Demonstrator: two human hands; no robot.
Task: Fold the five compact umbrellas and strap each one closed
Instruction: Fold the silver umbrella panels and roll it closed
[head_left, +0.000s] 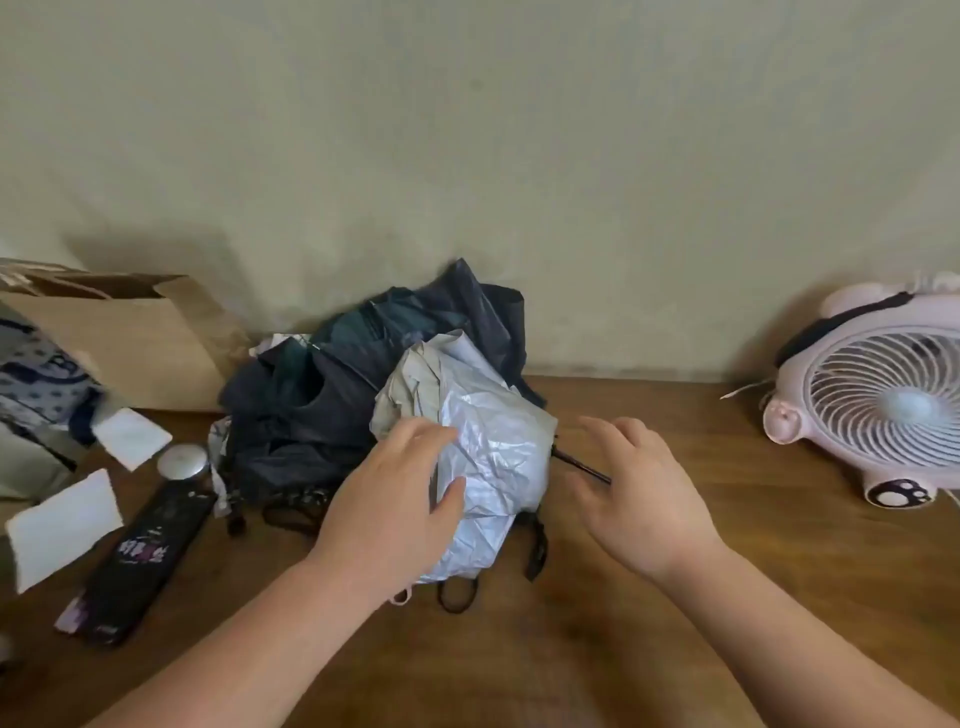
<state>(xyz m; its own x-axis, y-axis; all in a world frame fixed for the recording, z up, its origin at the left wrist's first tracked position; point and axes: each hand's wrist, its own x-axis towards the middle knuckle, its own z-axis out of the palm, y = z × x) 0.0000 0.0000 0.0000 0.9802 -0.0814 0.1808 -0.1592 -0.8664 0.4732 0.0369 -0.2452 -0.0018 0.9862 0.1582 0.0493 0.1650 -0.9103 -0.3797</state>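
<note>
Silver umbrella (493, 457) sits mid-counter (571, 649), dead centre of the view. It's nowhere near folded. The canopy is a crumpled, shiny, creased bundle, silver-white outside with a beige layer showing at its 11 o'clock. A thin black rod (582, 467) pokes out of its 3 o'clock side. Black strap (537, 551) dangles at its 5 o'clock, and a black cord loop (457, 597) lies on the wood at 6.

Left hand (395, 499) is on the bundle from the 8 o'clock side. Its grip is closed on the fabric, fingers curled over the top and thumb pressed in lower down. Right hand (634, 499) is at the umbrella's 3 o'clock with the grip open, fingers spread and loosely bent, holding nothing. The rod's tip ends right at those fingers; can't tell if it touches.

Behind it, at 10 to 12 o'clock and leaning on the wall, is a heap of dark umbrellas (332, 395): navy and teal-ish fabric, all loose, touching the silver one. Can't count them.

Other stuff:
- Pink fan (883, 400) far out at 3 o'clock.
- Cardboard box (130, 343) at 10 o'clock.
- A long black sleeve (140, 556) with purple print at 8 o'clock, with a silver disc (183, 461) at its top end.
- Two white cards (62, 525) near the sleeve.
</note>
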